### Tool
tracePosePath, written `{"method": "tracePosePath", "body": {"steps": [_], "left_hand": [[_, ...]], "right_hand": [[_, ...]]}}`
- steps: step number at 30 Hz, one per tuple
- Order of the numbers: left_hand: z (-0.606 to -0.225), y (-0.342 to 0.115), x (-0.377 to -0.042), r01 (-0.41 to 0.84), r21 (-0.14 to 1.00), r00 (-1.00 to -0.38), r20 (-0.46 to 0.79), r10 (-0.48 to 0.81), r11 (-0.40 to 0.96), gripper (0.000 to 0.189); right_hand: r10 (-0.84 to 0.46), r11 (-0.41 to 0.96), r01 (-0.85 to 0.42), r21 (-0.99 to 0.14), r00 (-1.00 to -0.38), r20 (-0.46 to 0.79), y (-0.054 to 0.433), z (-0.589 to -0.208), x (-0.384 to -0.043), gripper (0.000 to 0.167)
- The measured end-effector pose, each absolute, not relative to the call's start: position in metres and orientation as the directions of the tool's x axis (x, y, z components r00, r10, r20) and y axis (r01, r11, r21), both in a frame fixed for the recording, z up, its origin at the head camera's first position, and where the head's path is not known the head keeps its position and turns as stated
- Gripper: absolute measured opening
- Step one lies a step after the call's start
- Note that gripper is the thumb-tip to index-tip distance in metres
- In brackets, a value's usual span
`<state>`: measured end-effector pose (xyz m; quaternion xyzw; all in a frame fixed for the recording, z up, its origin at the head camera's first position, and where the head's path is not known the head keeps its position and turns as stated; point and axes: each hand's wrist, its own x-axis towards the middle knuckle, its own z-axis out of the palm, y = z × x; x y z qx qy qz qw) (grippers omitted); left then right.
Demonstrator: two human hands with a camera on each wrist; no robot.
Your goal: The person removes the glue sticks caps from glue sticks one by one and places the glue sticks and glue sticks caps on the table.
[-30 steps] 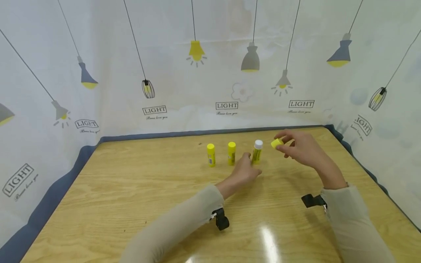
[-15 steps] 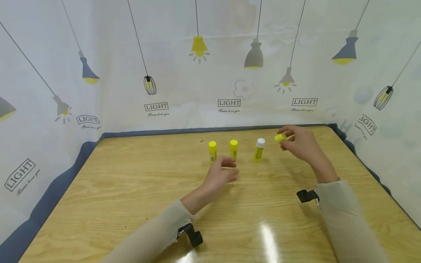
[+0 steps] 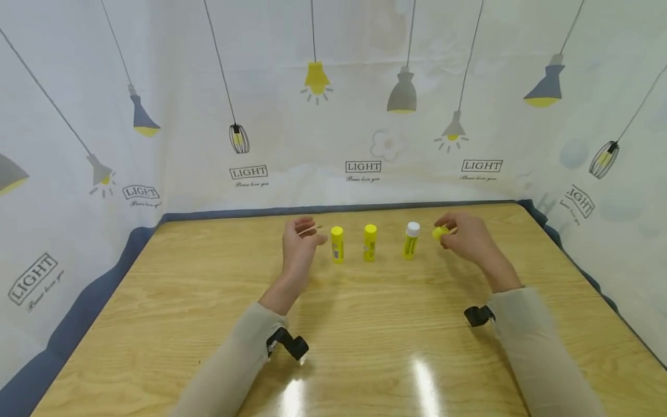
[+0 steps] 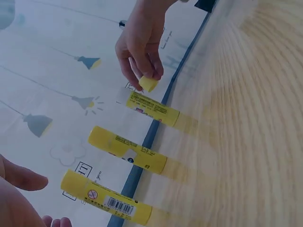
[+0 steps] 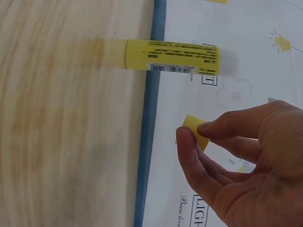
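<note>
Three yellow glue sticks stand upright in a row on the wooden table. The left glue stick (image 3: 337,245) and the middle glue stick (image 3: 369,243) wear yellow caps. On the right glue stick (image 3: 410,241) the white top is bare. My right hand (image 3: 471,240) pinches a yellow glue stick cap (image 5: 196,131) between thumb and fingertips, just right of the uncapped stick. My left hand (image 3: 299,246) holds nothing; it is beside the left glue stick, thumb toward it and fingers loosely bent. In the left wrist view its thumb (image 4: 23,178) shows near that stick's cap.
The wooden table (image 3: 208,324) reaches back to a pale curtain (image 3: 292,139) printed with hanging lamps, with a dark blue band (image 3: 250,212) along its foot. Black wrist straps (image 3: 289,343) sit on both sleeves. Light glares off the table's near part.
My left hand has moved left from beside the uncapped glue stick, past the middle one, to the left side of the row. My right hand keeps the cap, shifting only slightly.
</note>
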<state>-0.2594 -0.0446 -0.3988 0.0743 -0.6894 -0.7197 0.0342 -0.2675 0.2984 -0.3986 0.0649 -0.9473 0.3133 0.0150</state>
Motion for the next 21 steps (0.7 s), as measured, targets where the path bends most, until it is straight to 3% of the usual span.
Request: {"method": "tracePosePath", "body": {"steps": [6, 15, 21], "left_hand": [[-0.413, -0.046, -0.271, -0.095, 0.991, -0.995, -0.091, -0.042, 0.094, 0.065], [-0.429, -0.053, -0.280, -0.030, 0.964, -0.982, -0.077, 0.173, 0.263, 0.063], [-0.434, -0.054, -0.281, -0.014, 0.958, -0.974, -0.078, 0.214, 0.286, 0.060]], "right_hand": [[-0.130, 0.819, -0.132, -0.559, -0.991, 0.042, 0.300, -0.409, -0.271, 0.038], [-0.127, 0.852, -0.111, -0.512, -0.992, 0.005, 0.302, -0.417, -0.274, 0.039], [-0.150, 0.855, -0.127, -0.503, -0.989, -0.004, 0.301, -0.420, -0.276, 0.037]]}}
